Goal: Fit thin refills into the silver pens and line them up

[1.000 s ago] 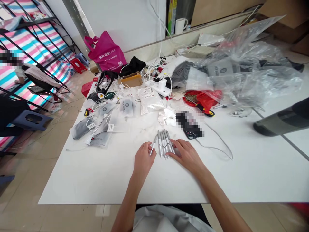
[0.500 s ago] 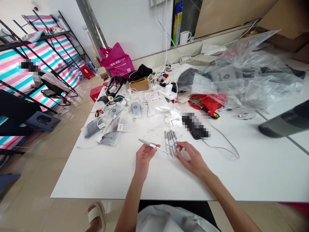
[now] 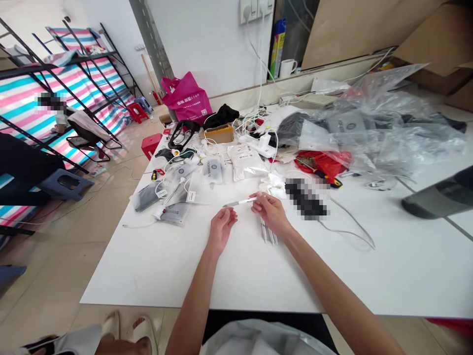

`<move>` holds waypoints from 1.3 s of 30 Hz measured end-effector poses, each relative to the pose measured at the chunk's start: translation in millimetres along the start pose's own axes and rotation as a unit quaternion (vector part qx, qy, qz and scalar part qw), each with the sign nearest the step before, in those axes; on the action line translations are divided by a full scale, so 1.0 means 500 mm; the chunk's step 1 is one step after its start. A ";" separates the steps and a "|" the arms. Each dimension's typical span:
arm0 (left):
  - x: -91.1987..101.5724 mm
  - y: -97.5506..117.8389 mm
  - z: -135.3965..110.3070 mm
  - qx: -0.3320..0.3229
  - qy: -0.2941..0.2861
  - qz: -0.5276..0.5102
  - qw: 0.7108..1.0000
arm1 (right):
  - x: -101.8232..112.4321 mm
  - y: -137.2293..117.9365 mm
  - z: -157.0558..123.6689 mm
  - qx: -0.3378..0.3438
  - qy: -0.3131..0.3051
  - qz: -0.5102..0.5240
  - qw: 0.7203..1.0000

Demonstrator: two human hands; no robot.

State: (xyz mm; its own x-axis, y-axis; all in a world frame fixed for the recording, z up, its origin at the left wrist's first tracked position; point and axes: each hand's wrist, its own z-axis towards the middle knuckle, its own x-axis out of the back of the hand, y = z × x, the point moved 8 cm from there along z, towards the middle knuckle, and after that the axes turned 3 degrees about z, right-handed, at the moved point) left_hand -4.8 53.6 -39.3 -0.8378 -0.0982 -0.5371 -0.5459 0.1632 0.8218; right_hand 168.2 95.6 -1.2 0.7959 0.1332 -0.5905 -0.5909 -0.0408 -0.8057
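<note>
White table, cluttered at the back | pen just went from left hand to right hand, pinched at the fingertips above the surface | left hand now loose and empty | other pens lie in a row under the right wrist

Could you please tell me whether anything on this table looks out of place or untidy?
One pen is out of the row: the right hand holds it crosswise, while the other pens lie side by side under that wrist. The left hand is open. Behind them, cables and clear plastic bags sprawl in disorder.
</note>
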 end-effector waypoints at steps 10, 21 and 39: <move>0.027 -0.003 0.019 0.011 0.021 -0.123 0.992 | 0.117 -0.062 0.004 -0.004 0.054 0.171 0.984; 0.027 0.006 0.018 0.003 0.024 -0.132 0.991 | 0.212 -0.067 0.002 0.013 0.092 0.399 0.912; 0.024 0.009 0.013 -0.002 0.025 -0.132 0.991 | 0.192 -0.081 0.002 0.013 0.018 0.432 0.902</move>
State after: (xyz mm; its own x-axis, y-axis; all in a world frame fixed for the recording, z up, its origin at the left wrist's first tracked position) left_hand -17.2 59.6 -42.9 -0.6655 -0.1846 -0.7232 -0.7456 0.1215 0.6552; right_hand 268.3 111.2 -25.4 0.0410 0.0307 -0.9987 -0.9950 -0.0899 -0.0436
